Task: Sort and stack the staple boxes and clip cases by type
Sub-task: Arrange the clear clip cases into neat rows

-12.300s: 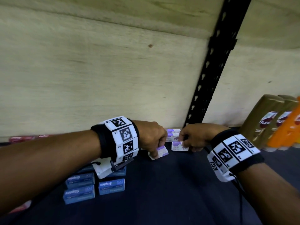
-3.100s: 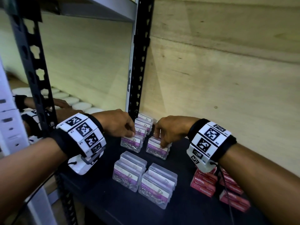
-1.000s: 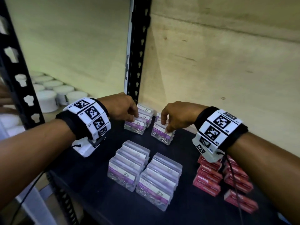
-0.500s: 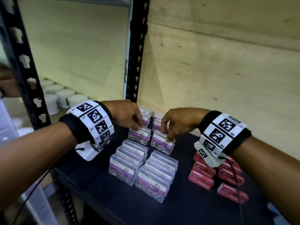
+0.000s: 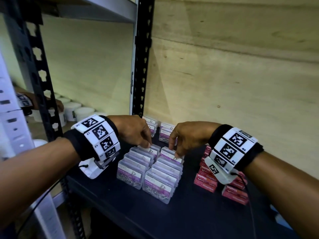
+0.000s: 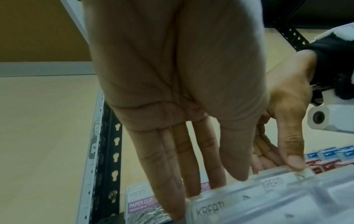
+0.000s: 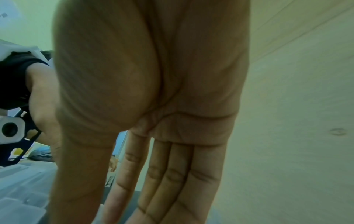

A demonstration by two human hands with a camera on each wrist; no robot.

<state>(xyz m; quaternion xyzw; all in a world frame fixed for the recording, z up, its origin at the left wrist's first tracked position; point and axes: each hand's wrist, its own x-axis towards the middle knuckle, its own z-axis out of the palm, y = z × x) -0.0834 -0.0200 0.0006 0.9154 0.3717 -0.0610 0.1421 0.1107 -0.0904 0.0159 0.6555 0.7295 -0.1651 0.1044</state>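
Two rows of clear paper clip cases point(image 5: 156, 178) with purple labels stand mid-shelf. My left hand point(image 5: 146, 146) pinches a clip case point(image 5: 151, 150) at the rear end of the left row; in the left wrist view its thumb and fingers point(image 6: 172, 197) straddle that case point(image 6: 210, 207). My right hand point(image 5: 174, 152) pinches another clip case point(image 5: 170, 155) at the rear of the right row. More clip cases point(image 5: 165, 133) stand stacked by the back wall. Red staple boxes point(image 5: 205, 181) lie to the right, partly hidden by my right wrist. Blue staple boxes point(image 6: 329, 153) show further right.
A black slotted upright point(image 5: 143, 57) rises just behind the left hand. White tubs point(image 5: 79, 111) and another person's hand point(image 5: 55, 103) are on the neighbouring shelf at left. A wooden back wall point(image 5: 224, 83) closes the shelf. The dark shelf point(image 5: 172, 218) drops off at its front edge.
Both hands came forward from the stacks at the back wall, each carrying a clip case, and now hold them at the rear ends of the two front rows.
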